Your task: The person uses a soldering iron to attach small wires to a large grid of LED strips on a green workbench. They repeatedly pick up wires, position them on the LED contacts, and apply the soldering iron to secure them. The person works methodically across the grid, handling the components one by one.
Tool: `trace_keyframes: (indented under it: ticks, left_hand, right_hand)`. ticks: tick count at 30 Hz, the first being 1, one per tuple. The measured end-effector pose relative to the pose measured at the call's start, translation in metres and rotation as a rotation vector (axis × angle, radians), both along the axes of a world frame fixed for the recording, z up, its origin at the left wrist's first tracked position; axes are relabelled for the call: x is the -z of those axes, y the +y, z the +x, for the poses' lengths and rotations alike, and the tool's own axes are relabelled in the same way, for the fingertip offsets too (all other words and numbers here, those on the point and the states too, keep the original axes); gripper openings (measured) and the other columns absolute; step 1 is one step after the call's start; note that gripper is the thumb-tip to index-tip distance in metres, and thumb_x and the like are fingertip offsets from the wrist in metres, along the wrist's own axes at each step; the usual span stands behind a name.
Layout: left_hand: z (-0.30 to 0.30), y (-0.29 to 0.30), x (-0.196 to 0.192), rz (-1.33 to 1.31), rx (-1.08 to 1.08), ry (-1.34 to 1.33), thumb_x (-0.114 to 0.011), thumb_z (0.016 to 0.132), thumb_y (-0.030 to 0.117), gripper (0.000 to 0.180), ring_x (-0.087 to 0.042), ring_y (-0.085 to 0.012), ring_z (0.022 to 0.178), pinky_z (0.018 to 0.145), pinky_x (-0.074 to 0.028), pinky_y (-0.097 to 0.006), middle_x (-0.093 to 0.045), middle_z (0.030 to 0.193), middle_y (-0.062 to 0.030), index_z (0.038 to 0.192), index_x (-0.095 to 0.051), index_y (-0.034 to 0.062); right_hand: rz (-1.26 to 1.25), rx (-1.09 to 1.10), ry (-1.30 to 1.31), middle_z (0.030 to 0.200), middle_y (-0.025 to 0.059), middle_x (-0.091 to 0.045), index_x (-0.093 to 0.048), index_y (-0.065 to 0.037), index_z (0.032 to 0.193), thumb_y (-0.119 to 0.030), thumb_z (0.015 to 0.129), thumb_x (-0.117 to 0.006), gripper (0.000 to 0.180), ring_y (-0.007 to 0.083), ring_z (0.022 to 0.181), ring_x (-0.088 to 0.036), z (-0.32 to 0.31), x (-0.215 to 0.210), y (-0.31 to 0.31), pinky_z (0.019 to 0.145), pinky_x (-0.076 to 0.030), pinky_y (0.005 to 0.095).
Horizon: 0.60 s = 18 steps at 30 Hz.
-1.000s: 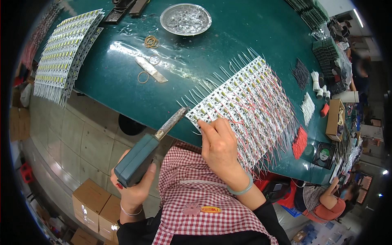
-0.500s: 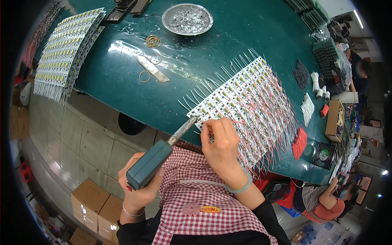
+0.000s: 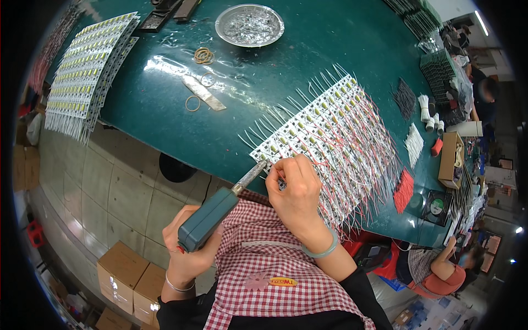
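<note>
- Well left of the wired panel (image 3: 330, 124), a stack of similar boards (image 3: 93, 60) juts past the edge of the counter (image 3: 159, 115), white leads dangling.
- Left of the panel and nearer the person, the left hand (image 3: 192, 263) is wrapped around a green-handled tool (image 3: 208, 220); its metal tip reaches the panel's left corner, though contact is too small to confirm.
- Beyond that corner lie rubber bands (image 3: 203, 56) and a flat strip (image 3: 203, 92); farther back, a metal dish (image 3: 250, 26) of silvery scraps.
- At the panel's near-left edge, the right hand (image 3: 297, 192) pinches with bent fingers; whatever they grip is hidden.
- The panel lies on the counter, before the person. The step looks like soldering a lead at its corner; the next move seems to call for steady fingers, clear of the tip.
- Right of the panel, near it, sit red (image 3: 403, 191), white (image 3: 414, 146) and dark bundles (image 3: 405, 100).
</note>
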<state>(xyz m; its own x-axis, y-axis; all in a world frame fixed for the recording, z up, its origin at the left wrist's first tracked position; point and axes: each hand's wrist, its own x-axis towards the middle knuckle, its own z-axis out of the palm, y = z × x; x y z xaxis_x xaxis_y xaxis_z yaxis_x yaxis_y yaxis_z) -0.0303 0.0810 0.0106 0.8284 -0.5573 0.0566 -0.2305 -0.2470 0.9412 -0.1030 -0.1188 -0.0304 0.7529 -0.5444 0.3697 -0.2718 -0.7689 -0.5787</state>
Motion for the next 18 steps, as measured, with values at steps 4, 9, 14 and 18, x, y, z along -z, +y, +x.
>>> trace_keyframes:
  ticks: [4, 9, 14, 18]
  left_hand:
    - [0.000, -0.003, 0.000, 0.004, -0.001, -0.006, -0.075, 0.070, -0.003, 0.019, -0.064, -0.0178, 0.067, 0.059, -0.048, -0.028, -0.066, 0.083, -0.0117, 0.088, -0.068, -0.0045]
    - [-0.001, -0.003, -0.001, 0.025, -0.005, -0.037, -0.075, 0.070, -0.003, 0.019, -0.062, -0.0179, 0.065, 0.057, -0.047, -0.028, -0.065, 0.080, -0.0112, 0.087, -0.068, -0.0043]
    - [-0.002, 0.003, -0.005, 0.055, -0.087, 0.061, -0.075, 0.071, 0.000, 0.022, -0.063, -0.0189, 0.067, 0.060, -0.048, -0.028, -0.065, 0.081, -0.0118, 0.090, -0.068, -0.0055]
    - [-0.002, 0.011, -0.005, 0.043, -0.142, 0.107, -0.075, 0.071, 0.001, 0.025, -0.064, -0.0190, 0.071, 0.063, -0.050, -0.028, -0.066, 0.085, -0.0123, 0.094, -0.069, -0.0068]
  right_hand:
    - [-0.014, 0.007, 0.017, 0.075, 0.0123, -0.048, -0.053, -0.002, 0.078, 0.007, 0.073, -0.067, 0.017, 0.0305, 0.067, -0.053, 0.001, -0.001, 0.000, 0.056, -0.043, 0.0413]
    - [-0.046, 0.041, 0.033, 0.073, 0.0092, -0.052, -0.056, -0.003, 0.076, 0.008, 0.069, -0.069, 0.018, 0.0257, 0.064, -0.056, 0.002, -0.001, -0.002, 0.056, -0.046, 0.0365]
    - [-0.038, 0.042, 0.034, 0.073, 0.0094, -0.052, -0.056, -0.003, 0.075, 0.007, 0.069, -0.069, 0.018, 0.0258, 0.063, -0.056, 0.001, 0.000, -0.001, 0.055, -0.046, 0.0367]
    - [-0.036, 0.041, 0.028, 0.073, 0.0092, -0.052, -0.055, -0.003, 0.076, 0.007, 0.069, -0.069, 0.019, 0.0258, 0.063, -0.056, 0.003, 0.000, 0.002, 0.055, -0.046, 0.0366]
